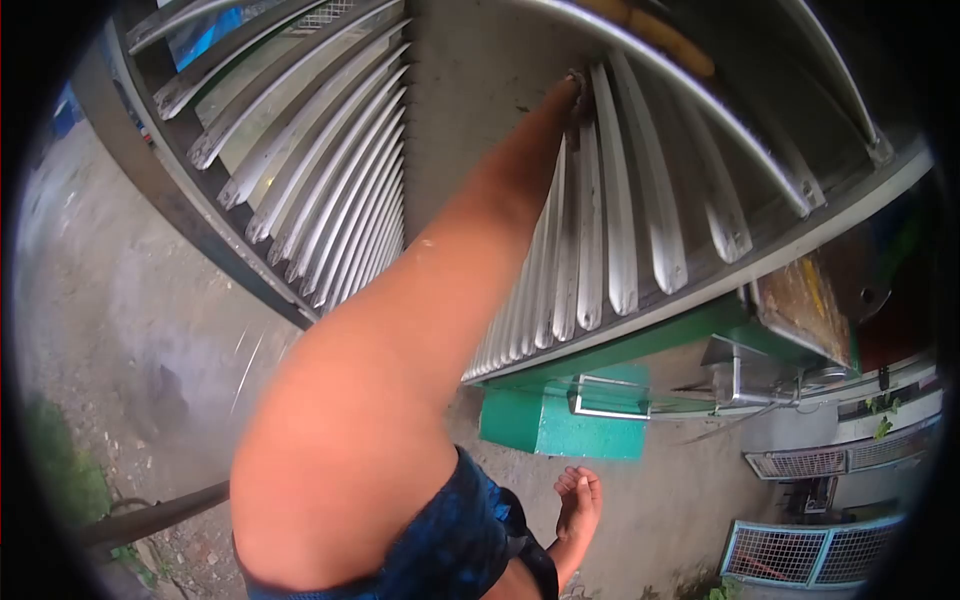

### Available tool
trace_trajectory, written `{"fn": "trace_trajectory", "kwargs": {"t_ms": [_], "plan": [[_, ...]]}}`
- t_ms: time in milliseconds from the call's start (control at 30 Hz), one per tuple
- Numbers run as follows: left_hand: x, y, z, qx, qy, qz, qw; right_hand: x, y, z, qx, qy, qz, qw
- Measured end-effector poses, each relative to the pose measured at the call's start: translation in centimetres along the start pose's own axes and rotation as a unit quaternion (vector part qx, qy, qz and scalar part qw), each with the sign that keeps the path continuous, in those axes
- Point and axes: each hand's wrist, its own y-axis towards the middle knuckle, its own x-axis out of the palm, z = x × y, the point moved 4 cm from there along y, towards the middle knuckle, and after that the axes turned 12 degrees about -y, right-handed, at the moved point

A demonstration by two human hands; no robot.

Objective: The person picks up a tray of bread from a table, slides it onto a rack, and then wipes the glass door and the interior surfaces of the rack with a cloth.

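Note:
My left arm, bare below a dark blue patterned sleeve, stretches up across the middle of the head view. At its far end my left hand [577, 95] is at the upper end of the right-hand row of metal slats [620, 240]. The hand is small, dark and partly hidden, so its fingers cannot be made out. A grey surface [455, 110] lies between this row and the left-hand row of slats [300, 180]. Low down, my right hand [578, 503] hangs by my body. Its fingers are curled in towards the thumb, with nothing visible in them.
A green box-like part [590, 430] projects below the slatted frame on the right. Wire-mesh panels [780, 555] stand at the lower right. Wet-looking concrete ground [120, 270] runs along the left side. A yellowish rounded object [675, 45] shows behind the upper-right slats.

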Motion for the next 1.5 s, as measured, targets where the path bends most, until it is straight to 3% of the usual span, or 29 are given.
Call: {"fn": "trace_trajectory", "kwargs": {"t_ms": [167,300,367,433,467,600,700,767,800,867,900,933,967,1000,1067,1133,1200,1300,1500], "plan": [[-0.6,-7.7,-1.0,0.038,0.028,-0.043,0.998,-0.7,0.9,0.7,0.011,-0.021,-0.044,0.999],[0.6,-17.2,-1.0,0.146,-0.006,-0.078,0.986,0.8,1.2,-1.2,-0.028,-0.05,-0.105,0.993],[0.5,-22.8,-0.4,-0.009,0.162,-0.069,0.984,1.3,1.4,-1.7,-0.033,-0.062,-0.128,0.989],[0.4,-25.2,-1.4,0.102,0.184,-0.042,0.977,1.6,1.5,-1.5,-0.053,-0.083,-0.178,0.979],[1.0,-27.7,-1.0,0.197,0.291,-0.06,0.934,1.7,1.4,-1.4,-0.051,-0.085,-0.187,0.977],[1.5,-35.9,-1.1,0.096,0.254,-0.073,0.96,2.5,0.9,-1.1,-0.041,-0.086,-0.222,0.97],[1.5,-39.6,-1.3,0.114,0.255,-0.079,0.957,2.7,0.7,-0.9,-0.042,-0.092,-0.232,0.968],[1.3,-42.0,-0.5,0.115,0.322,-0.154,0.927,2.5,0.7,-1.4,-0.048,-0.096,-0.231,0.967],[0.2,-42.1,-0.1,0.071,0.265,-0.14,0.951,2.3,0.5,-1.9,-0.046,-0.093,-0.209,0.972],[-3.3,-38.6,-0.8,0.022,0.123,-0.1,0.987,1.9,0.4,-2.3,-0.045,-0.084,-0.181,0.979],[-3.8,-37.3,-0.3,-0.035,-0.06,-0.015,0.997,1.3,0.6,-2.5,-0.049,-0.088,-0.158,0.982],[-5.7,-33.6,-1.3,-0.116,-0.209,0.027,0.971,0.7,0.6,-2.5,-0.053,-0.093,-0.133,0.985],[-8.1,-28.2,-2.2,-0.121,-0.263,-0.123,0.949,0.4,0.6,-2.4,-0.057,-0.091,-0.125,0.986],[-11.9,-20.1,-4.2,-0.13,-0.065,-0.089,0.985,0.1,0.7,-2.2,-0.051,-0.079,-0.11,0.989],[-11.6,-9.8,-3.1,-0.239,0.001,0.228,0.944,-0.4,0.8,-1.8,-0.053,-0.059,-0.086,0.993],[-11.4,-2.3,-4.2,-0.119,0.004,0.012,0.993,-0.2,0.6,-1.2,-0.05,-0.051,-0.058,0.996],[-9.3,0.6,-3.8,-0.093,0.007,-0.037,0.995,0.3,0.1,-0.8,-0.029,-0.056,-0.015,0.998],[-6.2,8.1,-7.2,-0.14,0.227,-0.001,0.964,-0.3,-0.3,-0.4,-0.019,-0.065,0.038,0.997],[-4.4,0.8,-6.2,-0.069,0.196,0.02,0.978,-2.7,-1.4,0.8,0.005,-0.069,0.08,0.994]]}}
